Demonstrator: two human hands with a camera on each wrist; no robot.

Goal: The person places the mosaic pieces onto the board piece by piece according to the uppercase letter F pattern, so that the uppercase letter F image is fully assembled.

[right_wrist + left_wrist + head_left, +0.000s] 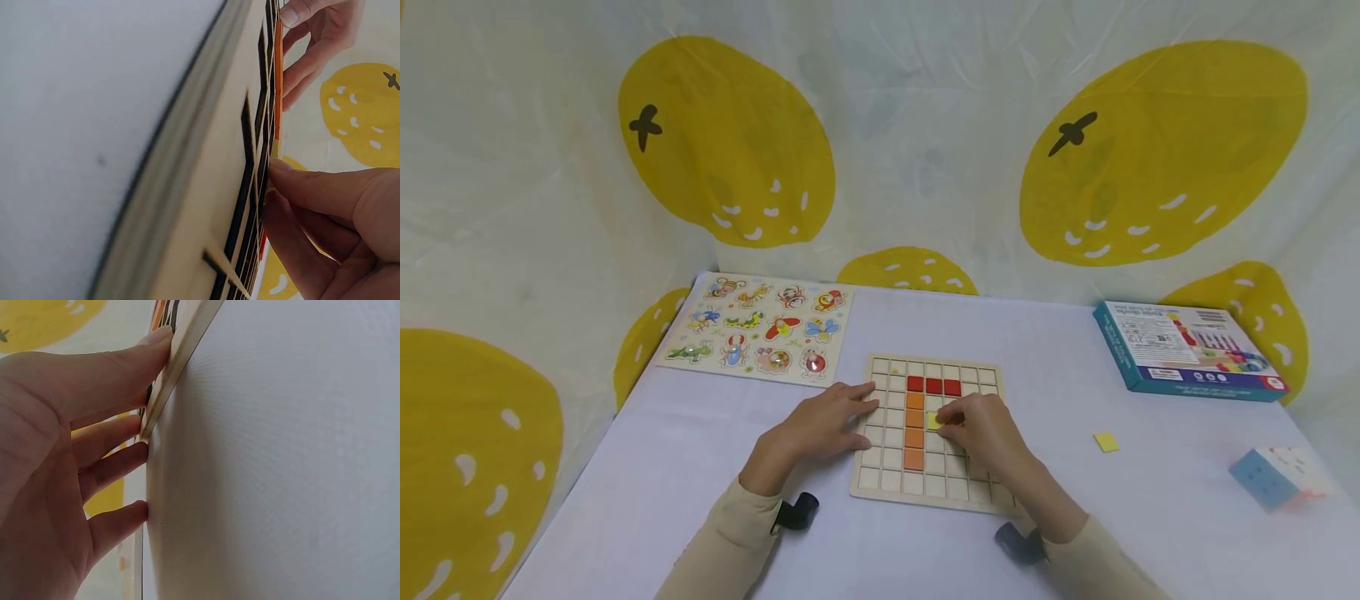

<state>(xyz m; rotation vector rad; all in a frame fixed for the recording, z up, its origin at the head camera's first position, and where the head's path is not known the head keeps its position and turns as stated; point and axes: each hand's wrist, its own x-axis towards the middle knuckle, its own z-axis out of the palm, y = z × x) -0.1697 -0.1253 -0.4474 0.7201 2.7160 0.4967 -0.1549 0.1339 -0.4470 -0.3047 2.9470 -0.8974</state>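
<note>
A wooden grid board (891, 482) lies on the white tablecloth, with three red tiles (934, 387) in a row and a column of several orange tiles (913, 437) beneath the leftmost one. Beside that column, my right hand (988, 433) pinches a yellow tile (933, 421) between thumb and fingers, at the board's surface. The right wrist view shows these fingertips at the grid, the tile mostly hidden. My left hand (823, 423) rests along the board's left edge. In the left wrist view, its thumb (134, 362) touches the rim and its fingers are spread.
Another yellow tile (1106, 442) lies on the cloth right of the board. An insect picture puzzle (760, 327) is at the back left. A toy box (1187, 350) sits at the back right, with a light blue cube (1266, 477) nearer. A fruit-printed curtain hangs behind.
</note>
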